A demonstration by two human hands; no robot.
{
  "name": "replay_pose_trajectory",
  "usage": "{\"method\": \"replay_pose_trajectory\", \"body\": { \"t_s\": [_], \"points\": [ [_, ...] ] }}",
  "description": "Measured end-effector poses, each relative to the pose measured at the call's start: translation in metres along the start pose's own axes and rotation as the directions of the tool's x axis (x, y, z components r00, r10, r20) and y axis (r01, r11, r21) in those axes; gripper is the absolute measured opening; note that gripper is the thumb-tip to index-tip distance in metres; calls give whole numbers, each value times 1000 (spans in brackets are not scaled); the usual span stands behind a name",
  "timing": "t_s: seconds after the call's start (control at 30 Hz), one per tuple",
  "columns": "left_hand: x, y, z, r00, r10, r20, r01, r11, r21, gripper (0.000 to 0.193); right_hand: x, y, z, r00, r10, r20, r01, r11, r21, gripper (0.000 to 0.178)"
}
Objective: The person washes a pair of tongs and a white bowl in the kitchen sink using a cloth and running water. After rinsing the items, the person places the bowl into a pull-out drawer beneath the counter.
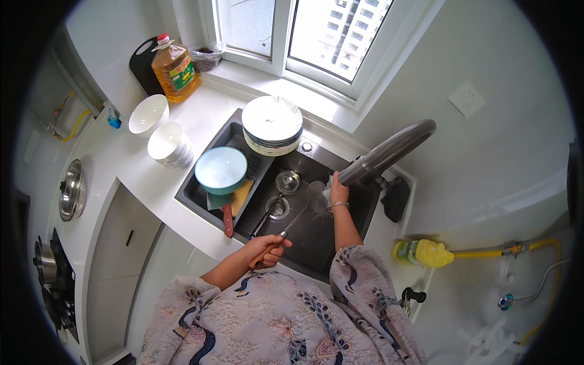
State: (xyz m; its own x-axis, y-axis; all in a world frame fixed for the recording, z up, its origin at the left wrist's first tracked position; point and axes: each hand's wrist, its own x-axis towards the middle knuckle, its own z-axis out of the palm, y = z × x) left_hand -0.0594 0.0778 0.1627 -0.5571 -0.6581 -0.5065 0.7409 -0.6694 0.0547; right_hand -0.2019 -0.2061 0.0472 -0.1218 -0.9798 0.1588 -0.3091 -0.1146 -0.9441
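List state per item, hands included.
left hand: closed on ladle handle
right hand: up at ladle bowl, under faucet
ladle: held over sink, bowl by spout
faucet: swung over basin; flow unclear
plates: stacked on sink rim
blue bowl: upright, empty
oil bottle: capped, upright

A person in a patterned floral top stands at a dark rectangular sink [316, 234] set into a white table [146, 176]. The left hand [267, 249] grips the wooden handle of a long metal ladle [304, 207], whose bowl lies under the grey curved faucet [389, 152]. The right hand [338, 191] reaches up to the faucet's spout. A light-blue round bowl [220, 169] sits at the sink's left, a stack of white plates [272, 125] behind it. A yellow detergent bottle [423, 252] lies to the right.
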Motion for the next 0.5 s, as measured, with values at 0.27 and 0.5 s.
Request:
{"method": "replay_pose_trajectory", "body": {
  "t_s": [0.27, 0.5],
  "points": [
    [28, 17, 13, 986, 8, 166, 11, 994, -107, 33, -68, -12, -18, 720, -433, 542, 612, 764, -202, 57],
    [29, 18, 16, 981, -52, 185, 65, 996, -65, 34, -17, -12, -57, 956, -219, 197, 256, 948, -187, 44]
  ]
}}
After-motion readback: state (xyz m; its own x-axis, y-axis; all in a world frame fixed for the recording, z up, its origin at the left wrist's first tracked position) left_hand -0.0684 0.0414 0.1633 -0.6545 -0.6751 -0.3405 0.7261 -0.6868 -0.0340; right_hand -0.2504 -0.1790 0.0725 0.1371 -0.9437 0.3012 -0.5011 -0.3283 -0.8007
